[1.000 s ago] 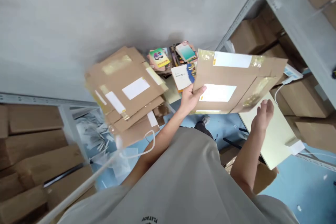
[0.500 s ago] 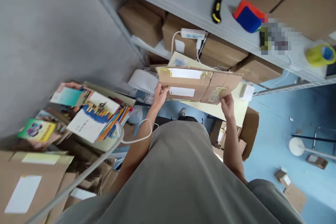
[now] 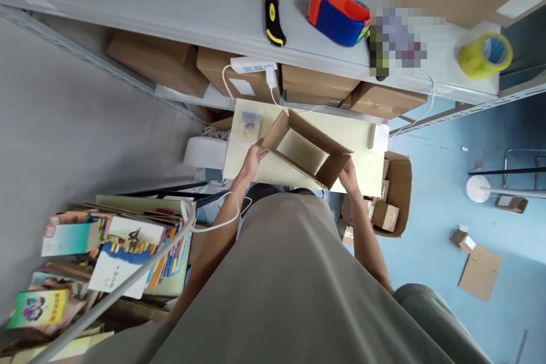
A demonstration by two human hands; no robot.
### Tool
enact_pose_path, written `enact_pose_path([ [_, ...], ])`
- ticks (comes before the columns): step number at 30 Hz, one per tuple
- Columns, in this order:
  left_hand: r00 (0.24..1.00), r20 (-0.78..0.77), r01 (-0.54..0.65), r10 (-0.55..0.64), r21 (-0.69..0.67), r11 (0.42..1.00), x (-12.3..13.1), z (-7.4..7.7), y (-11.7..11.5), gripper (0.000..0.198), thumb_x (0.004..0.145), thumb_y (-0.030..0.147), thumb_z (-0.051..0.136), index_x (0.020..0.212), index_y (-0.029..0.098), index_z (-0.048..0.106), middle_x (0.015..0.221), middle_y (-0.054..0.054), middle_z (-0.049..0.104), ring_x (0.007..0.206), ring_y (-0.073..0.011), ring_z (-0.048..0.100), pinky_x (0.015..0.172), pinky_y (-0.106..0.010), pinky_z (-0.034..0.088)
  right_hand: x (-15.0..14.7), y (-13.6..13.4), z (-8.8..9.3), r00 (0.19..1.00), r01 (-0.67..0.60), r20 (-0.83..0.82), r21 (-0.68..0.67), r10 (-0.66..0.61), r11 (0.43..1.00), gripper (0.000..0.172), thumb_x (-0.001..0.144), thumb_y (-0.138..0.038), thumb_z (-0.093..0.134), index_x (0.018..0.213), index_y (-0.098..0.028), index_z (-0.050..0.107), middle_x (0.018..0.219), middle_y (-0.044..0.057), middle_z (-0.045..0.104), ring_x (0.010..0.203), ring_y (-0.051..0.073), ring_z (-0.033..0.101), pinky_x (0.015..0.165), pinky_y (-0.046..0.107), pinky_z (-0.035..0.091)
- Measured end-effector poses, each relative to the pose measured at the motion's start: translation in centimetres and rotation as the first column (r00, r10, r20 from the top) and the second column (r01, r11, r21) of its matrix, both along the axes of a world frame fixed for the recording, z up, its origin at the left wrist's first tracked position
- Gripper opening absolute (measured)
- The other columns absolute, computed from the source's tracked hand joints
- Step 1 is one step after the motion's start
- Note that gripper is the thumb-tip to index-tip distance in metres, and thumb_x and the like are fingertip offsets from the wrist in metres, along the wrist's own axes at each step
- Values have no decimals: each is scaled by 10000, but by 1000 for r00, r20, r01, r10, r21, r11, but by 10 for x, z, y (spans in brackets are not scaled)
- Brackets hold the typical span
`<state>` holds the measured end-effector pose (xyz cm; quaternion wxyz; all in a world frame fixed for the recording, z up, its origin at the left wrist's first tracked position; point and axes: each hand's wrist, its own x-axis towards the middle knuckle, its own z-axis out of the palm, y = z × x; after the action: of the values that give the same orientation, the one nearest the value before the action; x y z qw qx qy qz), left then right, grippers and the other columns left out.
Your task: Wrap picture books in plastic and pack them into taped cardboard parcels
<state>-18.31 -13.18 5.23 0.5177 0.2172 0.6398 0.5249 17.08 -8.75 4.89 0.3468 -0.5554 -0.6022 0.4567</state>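
Note:
A cardboard box (image 3: pixel 279 132) is held tilted above the pale yellow tabletop (image 3: pixel 362 173), its open side turned up toward me. Through the opening I see bare inner walls and a rectangular gap or bottom that shows pale. My left hand (image 3: pixel 255 158) grips the box's left end, fingers partly behind it. At the opposite end, my right hand (image 3: pixel 348 176) is closed on the right wall near the lower corner. A small card with a picture (image 3: pixel 249 123) lies on the tabletop near my left hand. A white box-like object (image 3: pixel 378 137) sits at the tabletop's right end.
On the shelf above are a utility knife (image 3: pixel 273 14), a red-and-blue tape dispenser (image 3: pixel 339 16) and a yellow tape roll (image 3: pixel 485 56). A power strip (image 3: pixel 253 65) hangs below. Books (image 3: pixel 128 256) are piled at left. A large carton (image 3: pixel 405 193) with small boxes stands right, beside a stool (image 3: pixel 478 189).
The cardboard went from a flattened, folded shape to an opened box with spread walls. Both hands still hold its ends. The view has shifted, showing more of the tabletop.

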Motion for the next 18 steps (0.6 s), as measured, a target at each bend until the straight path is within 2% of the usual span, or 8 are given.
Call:
enact_pose_path([
  [4,986,-56,154,-155,-7,988,-6,3,-9,675,1028,782,493,1321,249,785,1356,-127,835,1401,-337,724,1195,-509,592,-5,-10,15,999,-23,-49,-181,14,983,695,1033,-805,592,1423,-244,723,1485,152,773,1372,337,689,1208,525,582],
  [7,965,-120,236,-232,24,971,-12,11,-8,785,973,850,635,1423,221,767,1501,-146,777,1494,-365,666,1277,-497,526,-2,-19,26,993,-21,-116,-341,-20,940,729,1080,-818,500,1564,-304,682,1552,99,756,1411,342,694,1191,534,605],
  [9,957,-103,276,-272,24,961,-12,16,-3,835,941,841,712,1495,217,736,1472,-153,780,1441,-364,697,1225,-493,570,2,-21,33,985,-17,-162,-412,-55,911,761,1074,-837,507,1633,-339,641,1579,79,746,1419,352,708,1150,550,638],
  [13,937,-122,330,-326,9,944,-3,20,1,903,853,712,898,1577,219,682,1433,-161,770,1253,-318,764,1040,-441,672,8,-17,49,991,-12,-128,-424,-47,905,821,998,-835,700,1635,-318,660,1605,81,739,1486,380,681,1168,528,642],
  [15,914,-187,368,-360,12,930,4,18,0,884,817,645,953,1553,223,704,1431,-159,764,1229,-307,762,997,-414,684,7,-12,53,995,-21,-101,-392,-20,920,840,971,-830,753,1596,-271,690,1560,112,766,1446,384,707,1153,499,654],
  [18,878,-258,413,-403,-15,911,12,8,-1,894,756,631,988,1500,203,738,1401,-171,768,1188,-316,765,982,-430,687,2,-5,50,996,-7,-83,-323,-20,946,837,949,-846,768,1490,-208,735,1470,163,803,1323,378,767,1094,493,685],
])
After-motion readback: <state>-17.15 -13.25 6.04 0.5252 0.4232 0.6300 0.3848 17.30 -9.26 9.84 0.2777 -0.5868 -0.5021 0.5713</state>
